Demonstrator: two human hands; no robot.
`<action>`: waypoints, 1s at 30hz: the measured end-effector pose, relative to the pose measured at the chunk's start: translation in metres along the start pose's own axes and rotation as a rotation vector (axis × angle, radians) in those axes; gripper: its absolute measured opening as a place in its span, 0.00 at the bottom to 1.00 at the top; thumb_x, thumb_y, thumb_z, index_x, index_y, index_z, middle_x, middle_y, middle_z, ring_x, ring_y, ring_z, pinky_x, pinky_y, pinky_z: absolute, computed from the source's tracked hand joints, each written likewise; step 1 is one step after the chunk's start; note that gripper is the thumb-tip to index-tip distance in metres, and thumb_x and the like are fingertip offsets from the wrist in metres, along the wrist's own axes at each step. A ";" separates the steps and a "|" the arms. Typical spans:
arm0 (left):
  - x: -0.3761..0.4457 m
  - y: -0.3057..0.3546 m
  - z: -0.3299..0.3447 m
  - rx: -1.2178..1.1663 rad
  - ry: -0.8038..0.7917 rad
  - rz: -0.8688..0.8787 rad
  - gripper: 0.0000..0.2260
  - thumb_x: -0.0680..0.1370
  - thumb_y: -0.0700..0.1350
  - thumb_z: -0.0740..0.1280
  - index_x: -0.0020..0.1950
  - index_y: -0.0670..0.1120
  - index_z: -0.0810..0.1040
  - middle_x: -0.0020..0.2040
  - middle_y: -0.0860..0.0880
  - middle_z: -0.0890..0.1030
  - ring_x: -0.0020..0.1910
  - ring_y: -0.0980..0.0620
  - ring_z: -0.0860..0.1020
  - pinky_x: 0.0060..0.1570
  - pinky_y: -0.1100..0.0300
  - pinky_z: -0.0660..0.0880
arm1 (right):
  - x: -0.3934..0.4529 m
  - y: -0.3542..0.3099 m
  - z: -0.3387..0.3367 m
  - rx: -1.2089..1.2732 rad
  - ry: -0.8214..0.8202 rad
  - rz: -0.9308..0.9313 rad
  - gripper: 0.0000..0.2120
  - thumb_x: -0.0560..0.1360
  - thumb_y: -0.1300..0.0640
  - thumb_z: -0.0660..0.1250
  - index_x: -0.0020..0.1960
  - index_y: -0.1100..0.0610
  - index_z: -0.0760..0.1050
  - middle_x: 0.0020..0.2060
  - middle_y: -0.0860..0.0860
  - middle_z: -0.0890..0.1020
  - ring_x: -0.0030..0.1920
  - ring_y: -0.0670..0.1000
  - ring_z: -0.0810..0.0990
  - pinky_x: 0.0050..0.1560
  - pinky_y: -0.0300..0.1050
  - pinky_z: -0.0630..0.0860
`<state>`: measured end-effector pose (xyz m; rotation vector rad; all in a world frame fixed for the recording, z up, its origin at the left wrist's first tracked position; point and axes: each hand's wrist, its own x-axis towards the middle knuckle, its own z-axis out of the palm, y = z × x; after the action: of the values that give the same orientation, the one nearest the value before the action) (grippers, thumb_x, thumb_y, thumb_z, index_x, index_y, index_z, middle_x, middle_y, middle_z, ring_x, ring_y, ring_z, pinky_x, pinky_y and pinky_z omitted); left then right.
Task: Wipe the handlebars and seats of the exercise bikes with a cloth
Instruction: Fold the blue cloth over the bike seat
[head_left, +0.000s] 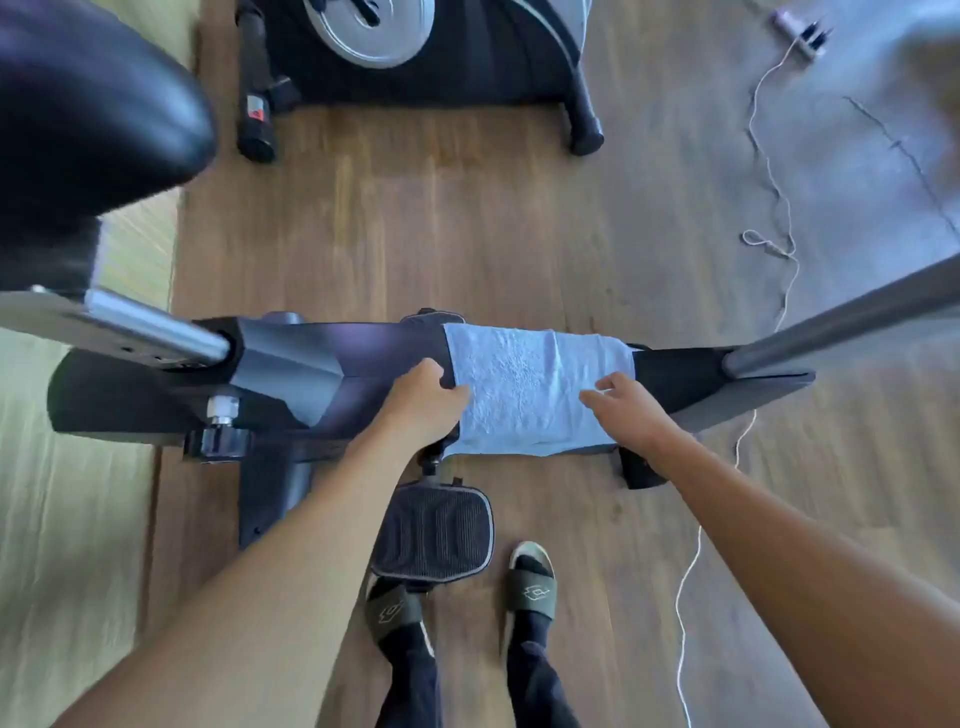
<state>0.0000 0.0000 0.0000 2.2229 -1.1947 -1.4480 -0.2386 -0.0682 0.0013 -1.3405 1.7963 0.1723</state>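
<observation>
A pale blue cloth (524, 389) lies draped over the dark frame (363, 358) of the exercise bike below me. My left hand (423, 402) pinches the cloth's left edge with curled fingers. My right hand (631, 410) is at the cloth's right side, fingers loosely spread and touching or just above it. The bike's black seat (88, 104) fills the upper left. A grey post (841, 317) runs up to the right; the handlebars are out of view.
A black pedal (434, 535) hangs just in front of my sandalled feet (532, 582). A second bike's base and flywheel (374, 31) stand on the wooden floor ahead. A white cord (769, 171) trails across the floor on the right.
</observation>
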 end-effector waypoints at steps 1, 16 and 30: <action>0.008 -0.001 0.007 0.037 0.015 -0.004 0.15 0.82 0.51 0.64 0.64 0.44 0.70 0.58 0.47 0.73 0.53 0.46 0.72 0.50 0.52 0.70 | 0.010 0.005 0.004 -0.034 0.009 0.015 0.24 0.83 0.51 0.60 0.76 0.59 0.64 0.65 0.54 0.75 0.60 0.54 0.76 0.57 0.47 0.72; 0.056 0.018 0.062 0.361 0.351 -0.015 0.10 0.83 0.48 0.65 0.56 0.42 0.73 0.61 0.42 0.73 0.56 0.39 0.77 0.45 0.50 0.67 | 0.106 0.049 0.038 0.117 0.178 0.257 0.40 0.79 0.38 0.67 0.77 0.64 0.58 0.74 0.60 0.61 0.73 0.61 0.64 0.72 0.59 0.66; -0.018 0.058 -0.009 -0.507 0.159 -0.032 0.06 0.81 0.43 0.59 0.44 0.46 0.65 0.40 0.49 0.63 0.37 0.51 0.60 0.37 0.55 0.58 | -0.014 0.010 -0.010 0.647 0.214 -0.087 0.09 0.74 0.57 0.61 0.40 0.61 0.64 0.34 0.53 0.62 0.36 0.51 0.63 0.38 0.47 0.62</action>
<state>-0.0252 -0.0256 0.0496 1.9614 -0.6508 -1.3668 -0.2514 -0.0595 0.0138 -0.9832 1.7443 -0.5751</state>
